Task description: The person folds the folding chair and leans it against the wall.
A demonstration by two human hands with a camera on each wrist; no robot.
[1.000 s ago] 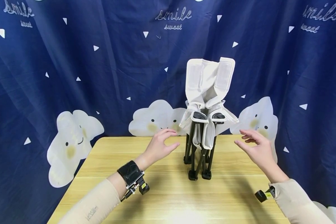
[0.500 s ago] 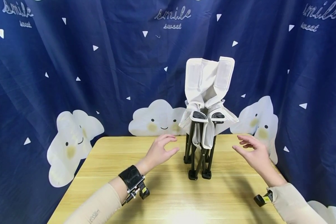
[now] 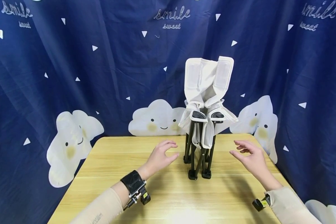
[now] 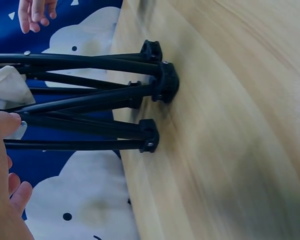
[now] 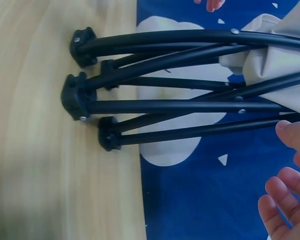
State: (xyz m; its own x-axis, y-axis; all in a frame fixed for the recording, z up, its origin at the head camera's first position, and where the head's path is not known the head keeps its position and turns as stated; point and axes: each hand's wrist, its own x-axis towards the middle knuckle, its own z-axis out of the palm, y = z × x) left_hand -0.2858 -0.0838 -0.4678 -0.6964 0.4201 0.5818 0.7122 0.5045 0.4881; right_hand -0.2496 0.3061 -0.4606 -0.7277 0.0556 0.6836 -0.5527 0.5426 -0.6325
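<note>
A folded camping chair with white fabric and black tube legs stands upright on the wooden table, right of centre. Its fabric bunches at the top and its legs are drawn close together. To its left, my left hand hovers over the table with thumb and fingers apart and gently bent. My right hand hangs in the same way on the chair's right side. Both hands hold nothing, and a gap shows between each and the chair. Black plastic feet rest on the tabletop in the left wrist view; crossed legs fill the right.
Behind the table hangs a dark blue curtain with clouds, white triangles and lettering. The table's back edge runs just behind the chair. A small camera is strapped to each wrist, the left one on a black band.
Both hands have sunk slightly lower, and the right hand has come a little left, nearer the chair. The chair stays in place.
</note>
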